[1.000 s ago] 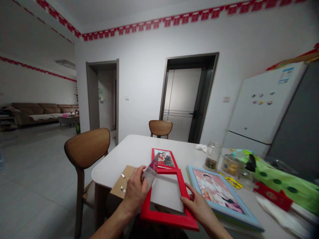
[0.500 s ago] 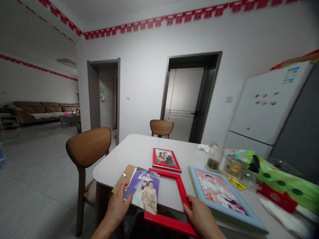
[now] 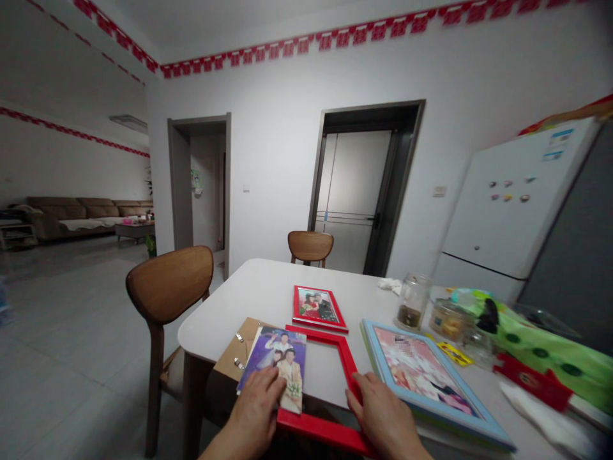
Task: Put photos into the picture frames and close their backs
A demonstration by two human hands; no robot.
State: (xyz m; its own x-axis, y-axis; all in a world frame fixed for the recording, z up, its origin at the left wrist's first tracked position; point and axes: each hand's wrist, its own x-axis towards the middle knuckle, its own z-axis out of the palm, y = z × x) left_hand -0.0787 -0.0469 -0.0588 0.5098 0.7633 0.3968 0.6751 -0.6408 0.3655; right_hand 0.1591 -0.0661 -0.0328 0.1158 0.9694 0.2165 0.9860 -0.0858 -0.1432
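Note:
My left hand [image 3: 256,404] lies over the lower part of a wedding photo [image 3: 272,352], its fingers stretched across the surface. Partly beneath the photo is a brown backing board [image 3: 230,356] with small metal clips, at the table's near edge. The photo also overlaps the left side of an empty red picture frame [image 3: 330,429], which extends past the table edge. My right hand [image 3: 383,412] is closed on the frame's right side; its grip underneath is hidden. Just beyond lies a smaller red framed photo [image 3: 318,306]. A blue framed picture [image 3: 431,377] rests to the right of my right hand.
On the white table [image 3: 258,281] a glass jar [image 3: 412,300], a lidded food container [image 3: 447,319], a green bag [image 3: 550,338] and a red box [image 3: 531,380] stand at the right. Wooden chairs [image 3: 170,281] are at the left and far sides.
My left hand has moved from holding the photo's left edge to lying on its lower front. The photo stays nearly in place, and my right hand remains at the red frame.

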